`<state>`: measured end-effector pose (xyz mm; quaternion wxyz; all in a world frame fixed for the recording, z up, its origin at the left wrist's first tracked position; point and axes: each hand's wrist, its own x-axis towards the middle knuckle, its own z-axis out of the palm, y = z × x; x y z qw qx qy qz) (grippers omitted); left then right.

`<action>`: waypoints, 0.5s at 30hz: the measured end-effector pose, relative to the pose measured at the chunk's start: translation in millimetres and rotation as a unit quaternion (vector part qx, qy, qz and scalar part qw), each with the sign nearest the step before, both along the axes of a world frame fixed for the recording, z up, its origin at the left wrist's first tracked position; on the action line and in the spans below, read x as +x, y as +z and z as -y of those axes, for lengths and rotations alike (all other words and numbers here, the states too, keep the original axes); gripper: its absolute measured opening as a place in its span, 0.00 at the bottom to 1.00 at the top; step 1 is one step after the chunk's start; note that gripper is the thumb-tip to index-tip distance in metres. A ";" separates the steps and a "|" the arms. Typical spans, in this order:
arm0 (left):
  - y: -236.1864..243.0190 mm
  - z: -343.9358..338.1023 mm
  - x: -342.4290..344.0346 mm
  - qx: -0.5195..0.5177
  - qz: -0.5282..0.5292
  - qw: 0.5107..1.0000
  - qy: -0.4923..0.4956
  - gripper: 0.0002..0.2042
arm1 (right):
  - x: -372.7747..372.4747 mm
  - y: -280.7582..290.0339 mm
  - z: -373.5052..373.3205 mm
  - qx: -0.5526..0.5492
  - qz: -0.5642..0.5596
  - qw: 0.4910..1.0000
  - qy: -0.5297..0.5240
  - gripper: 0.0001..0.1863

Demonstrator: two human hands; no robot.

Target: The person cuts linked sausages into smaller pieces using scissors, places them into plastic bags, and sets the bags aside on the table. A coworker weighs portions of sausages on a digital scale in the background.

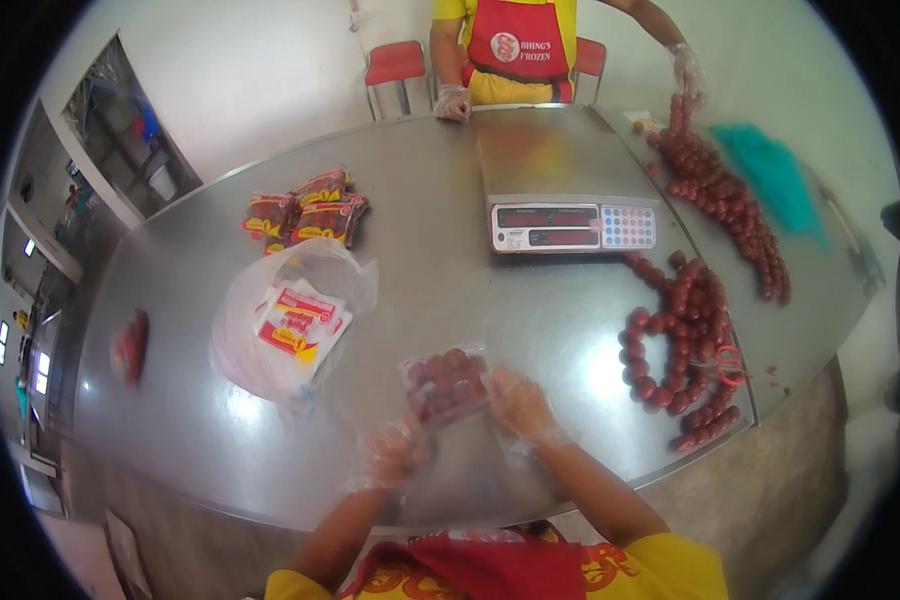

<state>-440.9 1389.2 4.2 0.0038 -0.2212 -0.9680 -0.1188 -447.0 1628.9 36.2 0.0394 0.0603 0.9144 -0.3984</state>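
Observation:
A clear plastic bag of round red sausages (448,385) lies in front of me on the steel table, between my two hands. My left hand (398,450), in a clear plastic glove and a little blurred, is closed at the bag's near left corner. On the other side, my right hand (522,405), gloved the same way, pinches the bag's right edge. To the left, a thin white plastic bag (238,325) holds a stack of printed packaging sleeves (300,322). Strings of linked red sausages (678,335) lie to the right, with red-handled scissors (730,366) on them.
A digital scale (574,228) stands beyond my hands. Filled sausage packs (310,212) are piled far left; a red item (130,348) lies near the left edge. Across the steel table (420,290), a gloved co-worker (515,50) touches more sausage strings (725,190) beside a green plastic bag (770,180).

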 end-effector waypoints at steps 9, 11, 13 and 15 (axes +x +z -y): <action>87.7 -44.6 -43.4 -0.016 0.135 0.981 -0.139 0.42 | -0.1 5.9 -3.4 0.042 -0.242 0.954 0.171 0.31; 88.3 -48.3 -44.5 -0.068 0.210 0.967 -0.128 0.47 | -5.0 5.5 -5.1 0.012 -0.182 0.961 0.208 0.33; 80.2 -49.6 -32.8 -0.166 0.216 0.958 -0.086 0.51 | -7.4 1.8 -4.8 -0.081 -0.080 0.964 0.241 0.31; 67.2 -53.8 -22.7 -0.153 0.171 0.972 -0.044 0.50 | -8.6 -5.5 -3.4 0.026 -0.033 0.974 0.225 0.32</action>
